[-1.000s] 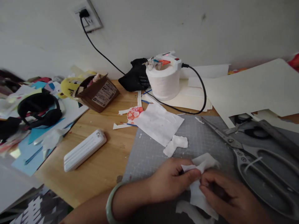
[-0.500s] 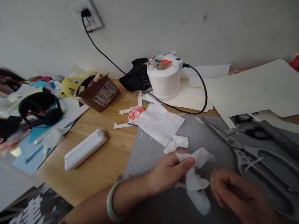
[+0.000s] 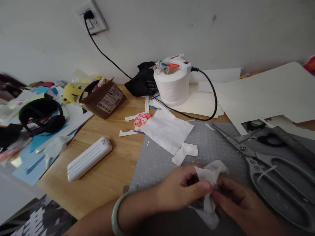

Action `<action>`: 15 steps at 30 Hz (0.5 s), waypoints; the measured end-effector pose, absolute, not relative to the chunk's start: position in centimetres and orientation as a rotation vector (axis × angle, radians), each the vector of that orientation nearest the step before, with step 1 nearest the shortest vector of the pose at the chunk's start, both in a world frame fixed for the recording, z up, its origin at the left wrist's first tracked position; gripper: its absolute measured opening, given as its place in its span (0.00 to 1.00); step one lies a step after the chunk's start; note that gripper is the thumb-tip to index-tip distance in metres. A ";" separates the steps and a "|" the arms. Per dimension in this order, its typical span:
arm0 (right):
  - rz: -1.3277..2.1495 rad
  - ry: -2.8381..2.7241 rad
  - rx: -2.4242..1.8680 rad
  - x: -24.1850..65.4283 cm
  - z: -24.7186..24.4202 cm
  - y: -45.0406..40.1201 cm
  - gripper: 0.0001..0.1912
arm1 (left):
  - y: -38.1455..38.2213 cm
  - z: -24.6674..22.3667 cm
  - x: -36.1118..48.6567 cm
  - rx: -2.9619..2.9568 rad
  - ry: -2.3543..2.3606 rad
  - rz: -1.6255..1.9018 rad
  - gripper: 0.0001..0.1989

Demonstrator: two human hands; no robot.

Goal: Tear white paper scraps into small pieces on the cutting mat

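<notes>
The left hand [image 3: 180,191] and right hand [image 3: 240,200] pinch a crumpled, thin white paper sheet [image 3: 208,175] between them. Judged step: fingertip working; next move calls for light grip.

We've got tissue [image 3: 205,173] between our left hand [image 3: 183,188] and right hand [image 3: 242,198], above the cutting mat [image 3: 152,164]. Scrap [image 3: 185,152] on the mat ahead of the left hand; sheet [image 3: 168,129] behind it, overlapping mat and table [image 3: 120,150]. Scissors [image 3: 243,149] right. Roll [image 3: 172,88] behind the sheet, corded tool [image 3: 184,65] on top. Power bank [image 3: 90,159] left of the mat, box [image 3: 110,98] behind it, headphones [image 3: 55,123] farther left.
</notes>
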State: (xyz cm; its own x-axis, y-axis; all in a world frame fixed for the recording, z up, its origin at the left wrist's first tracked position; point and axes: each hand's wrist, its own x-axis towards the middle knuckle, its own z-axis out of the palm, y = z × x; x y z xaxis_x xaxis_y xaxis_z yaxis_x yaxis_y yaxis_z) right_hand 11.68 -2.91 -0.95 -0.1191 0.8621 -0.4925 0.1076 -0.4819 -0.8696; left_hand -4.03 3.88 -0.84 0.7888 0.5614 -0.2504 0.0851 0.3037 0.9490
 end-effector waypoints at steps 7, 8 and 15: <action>1.452 -1.034 -1.601 11.2 -0.9 -3.0 0.09 | 4.1 -0.8 -4.0 1.537 0.652 0.195 0.09; 1.430 -1.053 -1.615 11.2 -1.0 -3.1 0.08 | 4.2 -0.7 -4.0 1.535 0.651 0.192 0.09; 1.396 -1.271 -1.634 11.9 -1.3 -2.9 0.07 | 4.3 -0.4 -4.0 1.513 0.583 0.241 0.07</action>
